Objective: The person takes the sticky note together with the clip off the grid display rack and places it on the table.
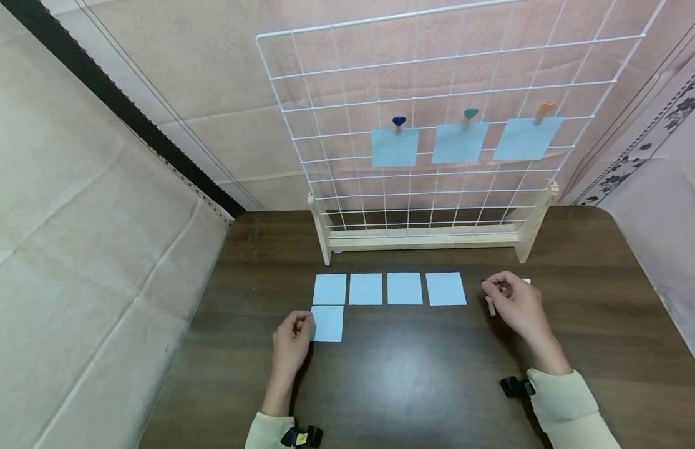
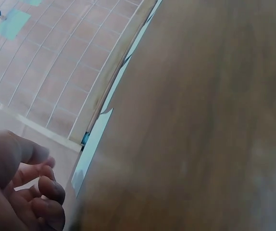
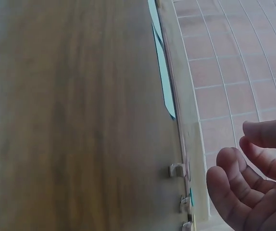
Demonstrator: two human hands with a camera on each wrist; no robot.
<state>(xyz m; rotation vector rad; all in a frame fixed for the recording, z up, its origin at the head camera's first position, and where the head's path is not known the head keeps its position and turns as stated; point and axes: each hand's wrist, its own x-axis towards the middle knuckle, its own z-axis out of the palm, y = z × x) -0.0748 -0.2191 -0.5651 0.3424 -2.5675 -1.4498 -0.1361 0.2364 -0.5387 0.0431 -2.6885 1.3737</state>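
My left hand (image 1: 291, 343) is at the left edge of a blue paper square (image 1: 328, 323), whose edge it partly covers; whether it touches is unclear. In the left wrist view the fingers (image 2: 51, 190) curl loosely with nothing between them. Directly behind lies a row of several more blue squares (image 1: 365, 289). Over a few small clips (image 1: 490, 307) on the table's right side hovers my right hand (image 1: 515, 304), which hides part of them. From the right wrist, its fingers (image 3: 229, 163) look loosely bent and hold nothing, with clips (image 3: 177, 170) beside them.
A white wire grid (image 1: 347, 134) stands in a pale wooden base (image 1: 426, 242) at the table's back. Three blue squares (image 1: 460, 143) hang on it from clips with dark blue, green and orange heart-like tops. Pale cloth walls (image 1: 89, 249) flank the brown table (image 1: 403, 386).
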